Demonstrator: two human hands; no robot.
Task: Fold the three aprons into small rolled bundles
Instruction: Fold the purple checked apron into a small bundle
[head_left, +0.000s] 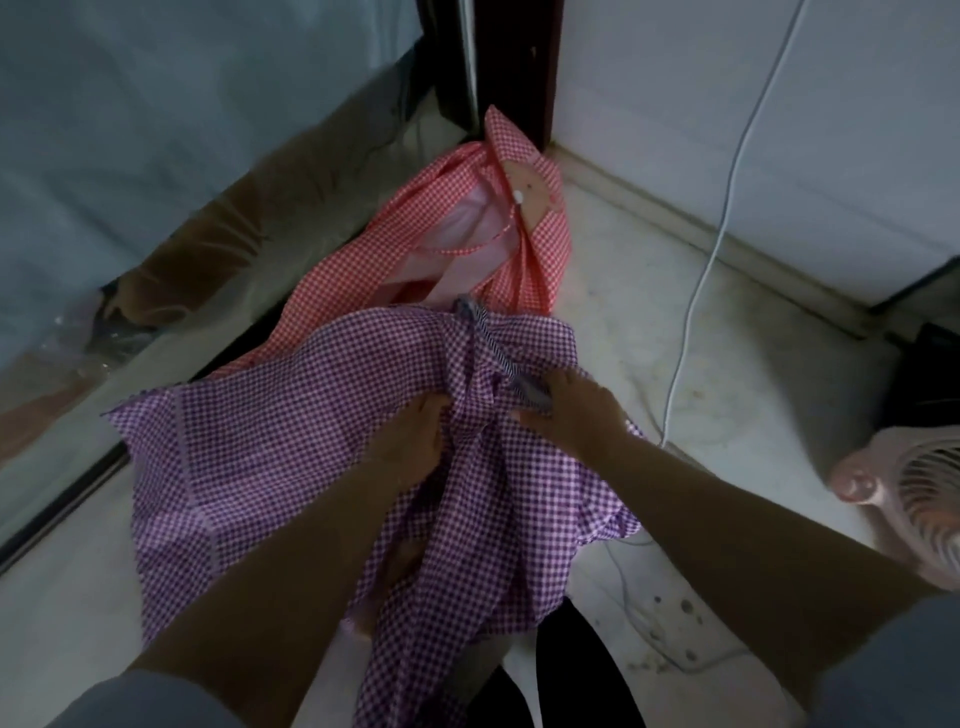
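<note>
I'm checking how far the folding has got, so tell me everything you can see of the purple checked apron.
The purple apron is thin woven-looking cloth in a small purple-and-white check, with a darker striped strap or trim near its top. It is not yet rolled: it lies loosely spread and rumpled on the pale floor, its far edge overlapping the red checked apron. Both hands work its bunched middle: the left hand grips a fold, the right hand pinches cloth by the strap.

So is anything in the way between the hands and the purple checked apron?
No, nothing is. Both the left hand and the right hand are already on the purple checked apron, gripping its bunched cloth on the floor. The red checked apron lies behind it, farther from the hands.
</note>
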